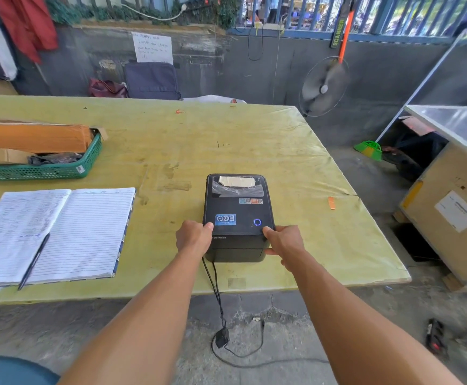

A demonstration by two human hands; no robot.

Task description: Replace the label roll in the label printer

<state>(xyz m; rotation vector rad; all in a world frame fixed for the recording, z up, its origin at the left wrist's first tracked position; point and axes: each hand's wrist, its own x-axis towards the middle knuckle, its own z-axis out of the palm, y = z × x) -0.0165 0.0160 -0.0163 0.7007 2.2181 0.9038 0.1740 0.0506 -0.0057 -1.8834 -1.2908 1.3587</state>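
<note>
A black label printer [237,209] sits closed near the front edge of the yellow-green table [226,145]. Its round button glows blue, and a label roll shows pale through the window in the lid at the far end. My left hand [194,237] grips the printer's front left corner. Gripping the front right corner is my right hand [283,243], thumb on top of the lid and fingers down the side. Two black cables [215,290] hang from the printer's front over the table edge to the floor.
An open ruled notebook [57,232] with a pen [33,262] lies at the left. Behind it stands a green basket [46,165] holding cardboard. A fan [324,86], a plywood crate [449,215] and a power strip [436,340] are off to the right.
</note>
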